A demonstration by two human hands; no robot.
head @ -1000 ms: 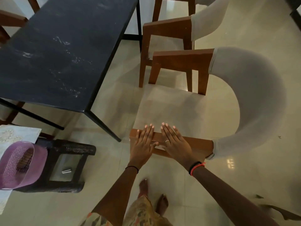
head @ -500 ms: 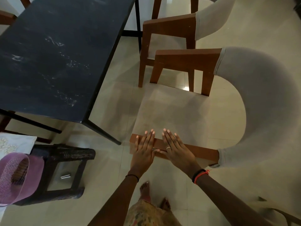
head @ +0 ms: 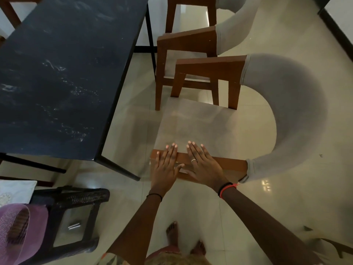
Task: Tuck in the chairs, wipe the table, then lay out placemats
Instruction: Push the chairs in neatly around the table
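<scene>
A wooden chair with a curved grey padded back (head: 298, 115) stands to the right of the dark table (head: 57, 73), out from under it. My left hand (head: 166, 165) and my right hand (head: 202, 165) lie flat, side by side, on the chair's near wooden rail (head: 231, 163), fingers straight and pointing away from me. A ring shows on my right hand. The tabletop bears pale smudges. A second chair of the same kind (head: 187, 43) stands just beyond the first, near the table's far right leg.
A black wicker stool (head: 76, 203) stands at the lower left, with a purple mesh basket (head: 17, 232) and a white patterned cloth (head: 15, 190) beside it. My bare feet are on the glossy tiled floor below the chair. More chair legs show past the table's far left.
Both hands stay flat on the chair's near rail. The view has drifted a little; the chair shows no clear shift against the table.
</scene>
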